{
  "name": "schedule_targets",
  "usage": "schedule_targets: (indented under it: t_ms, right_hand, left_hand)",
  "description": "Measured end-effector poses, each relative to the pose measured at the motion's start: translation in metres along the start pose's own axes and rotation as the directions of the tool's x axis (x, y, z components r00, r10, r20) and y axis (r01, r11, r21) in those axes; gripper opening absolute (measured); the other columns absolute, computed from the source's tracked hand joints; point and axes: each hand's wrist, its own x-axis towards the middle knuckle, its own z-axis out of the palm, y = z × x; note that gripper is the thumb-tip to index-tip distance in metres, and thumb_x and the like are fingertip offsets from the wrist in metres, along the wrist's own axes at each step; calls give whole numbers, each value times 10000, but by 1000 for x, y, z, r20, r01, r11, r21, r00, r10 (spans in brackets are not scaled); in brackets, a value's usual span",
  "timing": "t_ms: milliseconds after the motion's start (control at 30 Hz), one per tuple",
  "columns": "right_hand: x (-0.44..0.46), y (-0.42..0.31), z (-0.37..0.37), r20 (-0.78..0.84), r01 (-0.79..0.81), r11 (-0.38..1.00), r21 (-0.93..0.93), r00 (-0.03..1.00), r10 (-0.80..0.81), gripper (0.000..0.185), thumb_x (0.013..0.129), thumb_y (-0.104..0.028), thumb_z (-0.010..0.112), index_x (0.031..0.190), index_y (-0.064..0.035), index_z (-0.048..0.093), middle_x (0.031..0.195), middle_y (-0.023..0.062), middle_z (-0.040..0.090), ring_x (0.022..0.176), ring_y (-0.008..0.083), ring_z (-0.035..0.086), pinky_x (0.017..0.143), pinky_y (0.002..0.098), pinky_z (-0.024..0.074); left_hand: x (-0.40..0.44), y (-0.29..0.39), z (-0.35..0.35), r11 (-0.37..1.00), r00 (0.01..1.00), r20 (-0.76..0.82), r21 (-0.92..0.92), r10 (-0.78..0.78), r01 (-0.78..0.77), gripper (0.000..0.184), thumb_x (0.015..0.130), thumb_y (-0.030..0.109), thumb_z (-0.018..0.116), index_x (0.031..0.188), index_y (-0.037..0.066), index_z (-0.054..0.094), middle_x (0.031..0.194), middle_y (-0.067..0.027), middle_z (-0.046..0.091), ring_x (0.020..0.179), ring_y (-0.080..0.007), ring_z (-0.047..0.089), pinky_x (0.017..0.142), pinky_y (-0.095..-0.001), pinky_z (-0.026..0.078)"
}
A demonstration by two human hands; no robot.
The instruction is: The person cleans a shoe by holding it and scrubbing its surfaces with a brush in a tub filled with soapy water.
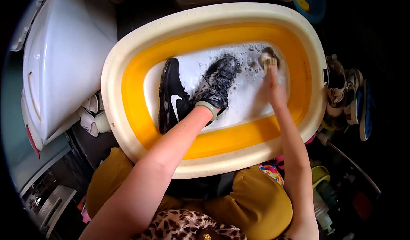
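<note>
A yellow basin with a cream rim holds white soapy water. Inside it, at the left, a black shoe with a white swoosh lies on its side. Beside it is a second black shoe, covered in suds. My left hand, with a pale green bangle at the wrist, is pushed into the opening of this shoe, its fingers hidden inside. At the basin's right end my right hand is closed around a small brush, whose head is in the foam.
Several other shoes stand right of the basin. A large white tub is at the left, with pale shoes near its base. Plastic bottles and a green container lie at the lower right.
</note>
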Motion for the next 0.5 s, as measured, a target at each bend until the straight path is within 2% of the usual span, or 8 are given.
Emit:
schedule_targets:
  t_ms: [100,133,233,300,367,400,433,500]
  right_hand:
    - [-32,-16,-9,180,127,990,63,974,-136,443,967,-222,445,1403,-276,390,1095,132,625,768,198,573,655,315,457]
    - [-42,-41,-25,266,-56,950,308,963,-29,455,957,-165,460,1403,-232,397,1132,110,619,769,191,562,680,302,458]
    - [-60,-73,-40,228,93,868,489,946,-230,478,932,-94,509,1390,-196,419,1240,85,598,836,173,639,690,312,479]
    - [-74,-105,-38,276,402,860,316,828,-488,468,915,-151,545,1358,-271,456,1111,160,641,845,243,669,698,350,491]
    - [-79,-147,-49,497,383,910,156,766,-408,479,899,-110,558,1345,-262,478,1067,165,647,867,296,656,779,360,491]
    - [-69,-137,-39,475,442,895,57,777,-414,487,881,-126,578,1322,-314,492,915,182,657,784,350,642,722,376,507]
    - [-55,-130,-42,452,402,912,-78,830,-327,470,886,-122,565,1315,-301,500,892,158,668,715,324,651,671,387,511]
    - [-24,-80,-40,310,306,951,-35,908,-281,487,892,-108,544,1333,-306,479,881,182,661,701,319,648,662,381,512]
  left_hand:
    - [2,1,-2,999,1000,-6,23,24,-24,442,931,57,323,1367,69,397,1429,-117,372,1317,-240,347,1119,-311,247]
    - [2,-1,-1,999,1000,-7,44,26,-26,439,932,60,325,1364,68,399,1426,-118,375,1315,-241,350,1117,-312,249]
    - [1,-2,9,984,998,38,173,-42,35,430,933,70,330,1356,68,405,1416,-120,383,1307,-242,356,1111,-313,255]
    - [-7,0,18,941,962,186,307,-202,139,423,934,77,333,1350,67,409,1410,-122,388,1302,-244,361,1107,-314,259]
    - [-11,4,22,904,912,275,386,-303,184,417,934,84,336,1344,67,413,1403,-123,394,1298,-245,365,1104,-315,263]
    - [-11,6,24,899,905,285,394,-316,190,414,935,87,338,1342,67,415,1400,-124,396,1295,-245,368,1102,-316,265]
    - [-11,7,24,903,913,271,386,-305,187,412,935,91,340,1339,67,417,1397,-125,399,1293,-246,370,1100,-316,267]
    - [-3,9,25,937,969,174,332,-176,111,406,936,97,343,1333,66,422,1391,-127,404,1288,-247,375,1096,-317,271]
